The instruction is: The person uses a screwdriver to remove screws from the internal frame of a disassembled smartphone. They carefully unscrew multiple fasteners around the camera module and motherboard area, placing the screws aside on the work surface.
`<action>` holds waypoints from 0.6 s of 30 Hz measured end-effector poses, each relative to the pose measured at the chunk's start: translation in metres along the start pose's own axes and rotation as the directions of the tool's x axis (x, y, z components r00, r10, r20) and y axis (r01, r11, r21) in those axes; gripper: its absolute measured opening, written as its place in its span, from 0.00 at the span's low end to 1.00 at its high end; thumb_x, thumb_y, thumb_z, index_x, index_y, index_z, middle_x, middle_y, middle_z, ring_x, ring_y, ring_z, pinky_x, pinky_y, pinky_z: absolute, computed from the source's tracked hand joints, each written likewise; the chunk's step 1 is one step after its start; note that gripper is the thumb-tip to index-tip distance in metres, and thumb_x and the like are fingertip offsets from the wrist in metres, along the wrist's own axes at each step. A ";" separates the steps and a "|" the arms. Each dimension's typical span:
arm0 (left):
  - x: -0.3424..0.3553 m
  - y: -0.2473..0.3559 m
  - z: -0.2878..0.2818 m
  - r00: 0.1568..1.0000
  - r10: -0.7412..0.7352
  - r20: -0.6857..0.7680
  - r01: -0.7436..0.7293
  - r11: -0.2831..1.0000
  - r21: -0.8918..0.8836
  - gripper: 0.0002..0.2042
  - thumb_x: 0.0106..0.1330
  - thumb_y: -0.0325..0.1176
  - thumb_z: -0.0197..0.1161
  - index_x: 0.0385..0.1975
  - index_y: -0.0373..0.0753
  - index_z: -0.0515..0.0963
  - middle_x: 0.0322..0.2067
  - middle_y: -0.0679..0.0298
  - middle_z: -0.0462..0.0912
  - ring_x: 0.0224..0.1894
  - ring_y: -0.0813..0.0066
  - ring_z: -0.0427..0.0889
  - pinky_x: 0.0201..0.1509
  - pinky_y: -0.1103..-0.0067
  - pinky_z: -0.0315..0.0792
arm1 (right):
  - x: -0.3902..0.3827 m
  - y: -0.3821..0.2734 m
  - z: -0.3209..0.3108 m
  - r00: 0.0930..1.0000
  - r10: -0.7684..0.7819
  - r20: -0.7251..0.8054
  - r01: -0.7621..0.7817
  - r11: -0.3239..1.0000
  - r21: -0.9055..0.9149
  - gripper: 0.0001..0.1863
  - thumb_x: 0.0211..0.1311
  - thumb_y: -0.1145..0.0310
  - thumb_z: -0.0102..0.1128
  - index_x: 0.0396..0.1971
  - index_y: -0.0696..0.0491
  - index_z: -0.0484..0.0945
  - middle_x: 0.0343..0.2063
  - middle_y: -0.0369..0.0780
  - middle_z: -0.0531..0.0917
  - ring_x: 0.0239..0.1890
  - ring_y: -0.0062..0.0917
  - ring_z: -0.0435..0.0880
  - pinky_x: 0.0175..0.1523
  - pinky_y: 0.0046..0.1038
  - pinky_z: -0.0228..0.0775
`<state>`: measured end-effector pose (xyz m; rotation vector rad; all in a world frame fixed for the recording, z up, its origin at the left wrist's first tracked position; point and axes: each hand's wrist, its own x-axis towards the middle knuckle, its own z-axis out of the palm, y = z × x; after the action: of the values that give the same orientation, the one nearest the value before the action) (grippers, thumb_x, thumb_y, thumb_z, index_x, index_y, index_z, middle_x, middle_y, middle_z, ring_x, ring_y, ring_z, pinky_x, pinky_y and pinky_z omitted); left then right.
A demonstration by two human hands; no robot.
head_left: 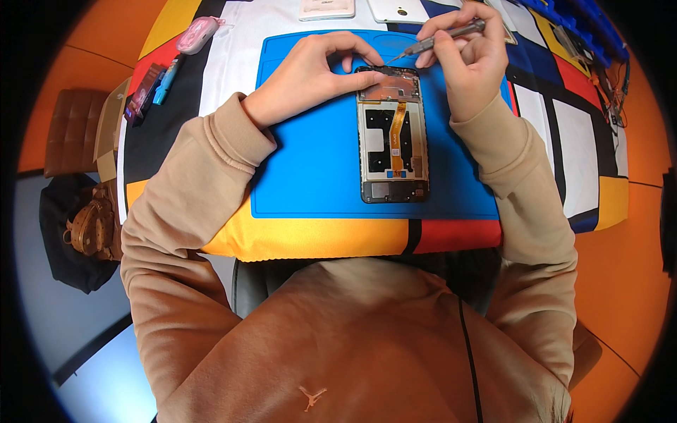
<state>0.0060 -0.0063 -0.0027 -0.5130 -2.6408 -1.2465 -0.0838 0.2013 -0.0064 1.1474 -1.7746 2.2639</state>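
Note:
An opened smartphone (392, 141) lies on a blue work mat (303, 169), its inside facing up. A gold ribbon cable (398, 134) runs down the middle of its frame. With thumb and fingers, my left hand (321, 70) grips the phone's top left corner. My right hand (469, 63) is closed around a slim grey screwdriver (444, 41), held at a slant. The screwdriver's thin tip points down and left to the phone's top edge, beside my left fingers. Whether the tip touches a screw is too small to tell.
Two white devices (328, 7) (396, 10) lie beyond the mat. To the left are a pink case (199, 35) and a blue pen-like tube (166, 81). Blue bins (589, 35) and loose cables (612, 99) sit at the far right. A patterned cloth (317, 236) covers the table.

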 end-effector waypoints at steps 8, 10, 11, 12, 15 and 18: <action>0.001 -0.005 0.001 0.999 0.034 0.003 -0.034 0.999 0.033 0.09 0.68 0.33 0.68 0.43 0.36 0.86 0.36 0.69 0.81 0.34 0.82 0.71 0.43 0.84 0.70 | 0.003 -0.006 -0.009 0.984 -0.173 0.035 0.176 0.936 -0.304 0.12 0.69 0.80 0.50 0.47 0.55 0.63 0.31 0.36 0.74 0.31 0.15 0.73 0.36 0.17 0.68; 0.001 -0.008 0.001 0.998 0.063 0.004 -0.064 0.997 0.036 0.09 0.69 0.33 0.67 0.44 0.37 0.86 0.37 0.68 0.81 0.34 0.82 0.72 0.44 0.83 0.71 | 0.001 -0.008 -0.008 0.996 -0.087 0.015 0.087 0.945 -0.314 0.10 0.69 0.79 0.50 0.47 0.55 0.63 0.31 0.36 0.74 0.31 0.15 0.73 0.36 0.16 0.67; 0.001 -0.009 0.001 0.998 0.066 0.006 -0.066 0.997 0.049 0.09 0.69 0.33 0.66 0.44 0.37 0.86 0.37 0.68 0.81 0.34 0.81 0.72 0.44 0.83 0.71 | 0.001 -0.008 -0.007 0.992 -0.128 0.019 0.127 0.937 -0.327 0.10 0.70 0.79 0.50 0.46 0.55 0.63 0.31 0.35 0.74 0.31 0.14 0.72 0.35 0.16 0.66; 0.001 -0.010 0.001 0.997 0.071 0.009 -0.071 0.997 0.041 0.09 0.70 0.33 0.66 0.44 0.37 0.86 0.37 0.68 0.81 0.34 0.81 0.72 0.44 0.83 0.71 | 0.002 -0.008 -0.006 0.986 -0.168 0.023 0.166 0.926 -0.339 0.10 0.70 0.78 0.50 0.46 0.54 0.64 0.31 0.35 0.74 0.30 0.14 0.72 0.35 0.16 0.66; 0.001 -0.012 0.001 0.998 0.061 0.013 -0.061 0.997 0.042 0.09 0.70 0.33 0.65 0.45 0.37 0.86 0.36 0.68 0.81 0.34 0.81 0.72 0.44 0.83 0.71 | 0.004 -0.006 -0.006 0.975 -0.219 0.030 0.215 0.905 -0.368 0.09 0.71 0.77 0.51 0.46 0.54 0.64 0.30 0.34 0.73 0.29 0.13 0.71 0.33 0.16 0.64; 0.001 -0.012 0.002 0.998 0.058 0.016 -0.059 0.997 0.043 0.09 0.70 0.33 0.65 0.45 0.37 0.86 0.36 0.67 0.81 0.34 0.81 0.72 0.44 0.83 0.71 | 0.003 -0.006 -0.008 0.978 -0.205 0.041 0.203 0.885 -0.420 0.09 0.71 0.77 0.51 0.46 0.54 0.64 0.28 0.33 0.73 0.27 0.12 0.69 0.31 0.15 0.62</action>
<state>0.0005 -0.0119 -0.0121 -0.5900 -2.6381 -1.1708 -0.0878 0.2092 -0.0002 1.1676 -1.9079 1.6511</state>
